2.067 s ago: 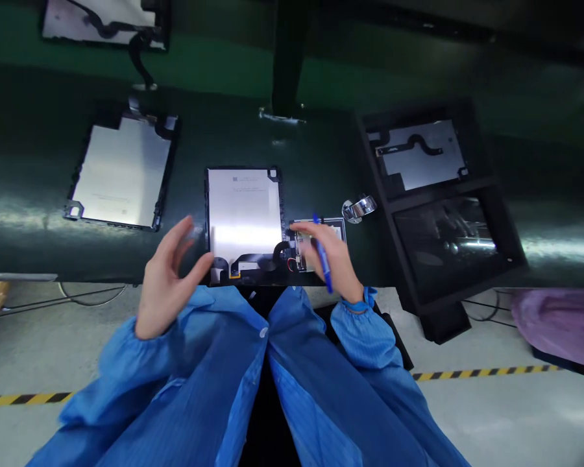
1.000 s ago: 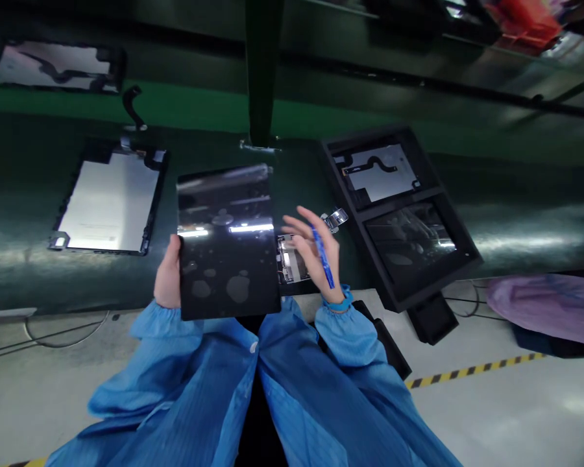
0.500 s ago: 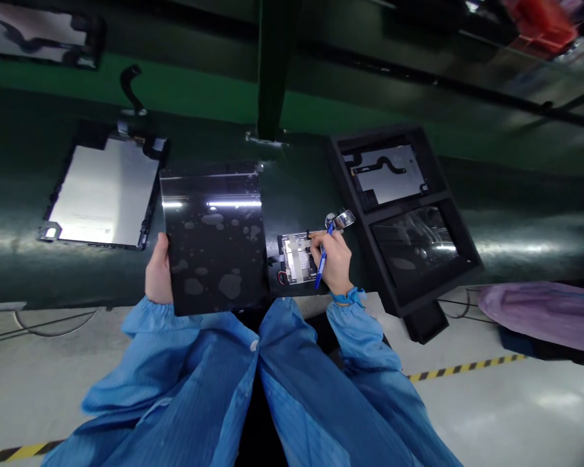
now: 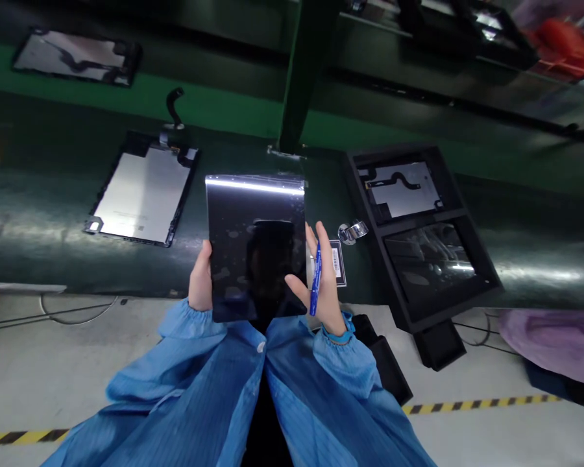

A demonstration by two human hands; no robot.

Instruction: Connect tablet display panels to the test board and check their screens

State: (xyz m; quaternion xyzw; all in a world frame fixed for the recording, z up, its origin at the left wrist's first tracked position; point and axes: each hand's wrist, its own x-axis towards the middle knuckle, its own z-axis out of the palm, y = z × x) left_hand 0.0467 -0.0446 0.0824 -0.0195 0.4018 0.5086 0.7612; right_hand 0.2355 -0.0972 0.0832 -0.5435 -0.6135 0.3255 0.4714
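Note:
A dark glossy tablet screen panel (image 4: 246, 253) with blotchy marks is held up in front of me, tilted. My left hand (image 4: 201, 279) grips its left edge, thumb at the front. At the right edge is my right hand (image 4: 324, 279), its thumb over the glass and other fingers raised or behind. A blue pen (image 4: 316, 279) lies across that hand, held in it. Partly hidden behind the hand is a flat dark-bordered piece with a barcode label (image 4: 336, 263). A shiny metal ring-shaped object (image 4: 353, 232) stands just beyond it.
A screen with a pale back (image 4: 139, 194) lies on the dark green bench to the left; a similar one (image 4: 78, 58) is farther back. On the right, a black two-compartment tray (image 4: 394, 259) holds two panels. A green post (image 4: 304, 78) rises at the bench's middle.
My right hand has left the small circuit board and come to the panel's right edge, pen still in it. The board's exposed circuitry no longer shows. The view has shifted left.

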